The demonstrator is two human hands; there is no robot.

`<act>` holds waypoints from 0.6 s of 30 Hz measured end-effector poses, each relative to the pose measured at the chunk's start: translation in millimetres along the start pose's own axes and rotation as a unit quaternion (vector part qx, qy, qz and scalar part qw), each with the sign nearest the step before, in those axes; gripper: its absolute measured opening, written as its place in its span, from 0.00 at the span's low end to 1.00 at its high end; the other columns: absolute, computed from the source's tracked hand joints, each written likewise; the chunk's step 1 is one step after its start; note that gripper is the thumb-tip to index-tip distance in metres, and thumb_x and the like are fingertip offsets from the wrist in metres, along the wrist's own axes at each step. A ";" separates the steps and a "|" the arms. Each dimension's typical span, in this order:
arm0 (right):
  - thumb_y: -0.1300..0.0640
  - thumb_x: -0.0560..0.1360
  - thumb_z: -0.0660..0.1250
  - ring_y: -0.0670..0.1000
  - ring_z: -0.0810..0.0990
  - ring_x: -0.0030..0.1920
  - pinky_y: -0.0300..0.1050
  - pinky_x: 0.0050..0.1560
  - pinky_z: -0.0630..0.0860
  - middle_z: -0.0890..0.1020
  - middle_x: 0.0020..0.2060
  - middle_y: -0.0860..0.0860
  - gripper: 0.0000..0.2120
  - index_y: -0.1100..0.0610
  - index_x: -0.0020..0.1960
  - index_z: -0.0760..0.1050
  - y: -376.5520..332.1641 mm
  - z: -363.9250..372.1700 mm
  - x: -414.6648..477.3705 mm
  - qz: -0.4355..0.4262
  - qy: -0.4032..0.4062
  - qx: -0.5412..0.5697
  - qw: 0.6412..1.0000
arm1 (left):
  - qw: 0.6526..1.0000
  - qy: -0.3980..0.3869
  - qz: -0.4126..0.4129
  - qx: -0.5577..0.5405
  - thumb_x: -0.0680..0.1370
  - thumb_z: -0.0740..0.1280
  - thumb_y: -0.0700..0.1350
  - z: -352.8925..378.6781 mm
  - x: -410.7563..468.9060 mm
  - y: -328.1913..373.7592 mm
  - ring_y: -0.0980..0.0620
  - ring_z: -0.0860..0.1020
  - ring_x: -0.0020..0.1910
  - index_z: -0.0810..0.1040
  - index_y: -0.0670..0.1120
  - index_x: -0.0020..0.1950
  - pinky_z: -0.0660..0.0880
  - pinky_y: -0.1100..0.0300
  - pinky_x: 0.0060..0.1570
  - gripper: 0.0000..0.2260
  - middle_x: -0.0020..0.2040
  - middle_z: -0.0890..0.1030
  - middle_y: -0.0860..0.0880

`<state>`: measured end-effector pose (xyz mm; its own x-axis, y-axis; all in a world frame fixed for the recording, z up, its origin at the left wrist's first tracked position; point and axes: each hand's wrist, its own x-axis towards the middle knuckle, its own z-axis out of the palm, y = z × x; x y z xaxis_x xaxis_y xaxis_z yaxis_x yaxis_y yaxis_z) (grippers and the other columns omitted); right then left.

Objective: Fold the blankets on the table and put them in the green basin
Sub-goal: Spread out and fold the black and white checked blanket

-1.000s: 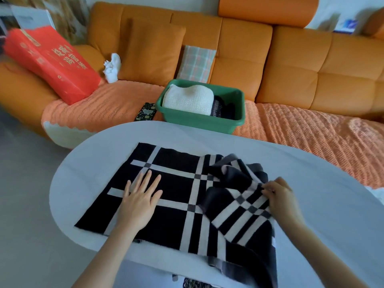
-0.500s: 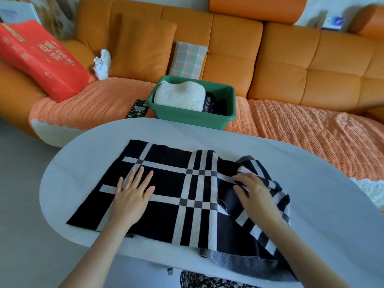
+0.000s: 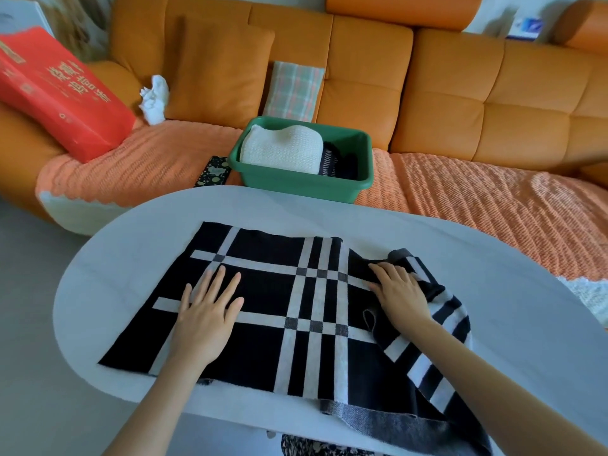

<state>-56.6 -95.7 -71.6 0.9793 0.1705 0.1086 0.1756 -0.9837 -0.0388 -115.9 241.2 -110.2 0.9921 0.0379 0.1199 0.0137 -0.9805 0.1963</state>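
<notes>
**Inspector:** Report the location of the blanket.

**Operator:** The black blanket with white stripes lies on the white table, across its middle. The left portion lies flat. The right portion is rumpled, and one dark-grey edge hangs over the table's near edge.

**Inspector:** Changes against the earlier frames?

**Operator:** One second ago the rumpled portion covered more of the striped crossing at the table's centre, and the right hand pinched it. It now sits further toward the table's right end, leaving the crossing exposed. The left hand has not shifted.

**Inspector:** Hand status.

**Operator:** Left hand: released, palm down, fingers straight and spread, pressing the flat portion toward the table's left. Right hand: released, fingers extended and laid over the rumpled fabric, pressing on it; nothing is pinched. Both forearms enter over the table's near edge.

**Inspector:** Surroundings.

**Operator:** The green basin stands just beyond the table's far edge, on the orange sofa. It holds a folded white blanket and a dark fabric item beside it. A dark patterned flat object lies beyond the table's far left edge, touching or almost touching the basin. Further beyond the table are a plaid cushion, an orange cushion, a crumpled white cloth and a red package.
</notes>
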 end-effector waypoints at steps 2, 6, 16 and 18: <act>0.52 0.81 0.56 0.54 0.67 0.68 0.48 0.68 0.61 0.71 0.68 0.51 0.20 0.55 0.72 0.65 17.0 -1.1 -3.6 0.000 0.012 -0.004 1.000 | 1.000 0.001 0.000 -0.002 0.74 0.31 0.63 0.3 -0.2 0.0 0.56 0.38 0.74 0.43 0.59 0.74 0.40 0.49 0.73 0.29 0.76 0.45 0.54; 0.52 0.81 0.56 0.53 0.64 0.70 0.47 0.69 0.58 0.69 0.70 0.49 0.19 0.51 0.71 0.66 54.0 -5.5 -9.1 0.052 -0.001 -0.005 0.999 | 1.000 -0.009 -0.002 0.005 0.73 0.29 0.63 -0.4 -0.4 0.1 0.56 0.36 0.74 0.40 0.59 0.74 0.39 0.50 0.73 0.29 0.76 0.43 0.54; 0.51 0.78 0.63 0.56 0.65 0.69 0.52 0.68 0.61 0.72 0.67 0.53 0.22 0.54 0.70 0.67 39.2 -29.3 44.3 0.080 -0.074 0.186 0.976 | 1.000 -0.005 -0.001 0.003 0.73 0.30 0.63 -0.8 -2.0 -0.8 0.56 0.37 0.74 0.42 0.59 0.74 0.40 0.50 0.74 0.30 0.76 0.43 0.54; 0.53 0.77 0.65 0.55 0.69 0.63 0.49 0.64 0.65 0.78 0.59 0.52 0.15 0.54 0.62 0.75 35.1 -23.2 46.4 0.072 -0.077 0.167 0.980 | 1.000 -0.006 0.000 0.002 0.73 0.29 0.64 -1.3 -2.3 -0.4 0.56 0.37 0.74 0.42 0.59 0.74 0.40 0.50 0.74 0.30 0.76 0.43 0.55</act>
<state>-7.4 -123.6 -44.8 0.9954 0.0627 -0.0719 0.0318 -0.9287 -0.3695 -118.4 241.7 -109.2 0.9935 0.0359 0.1078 0.0146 -0.9813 0.1918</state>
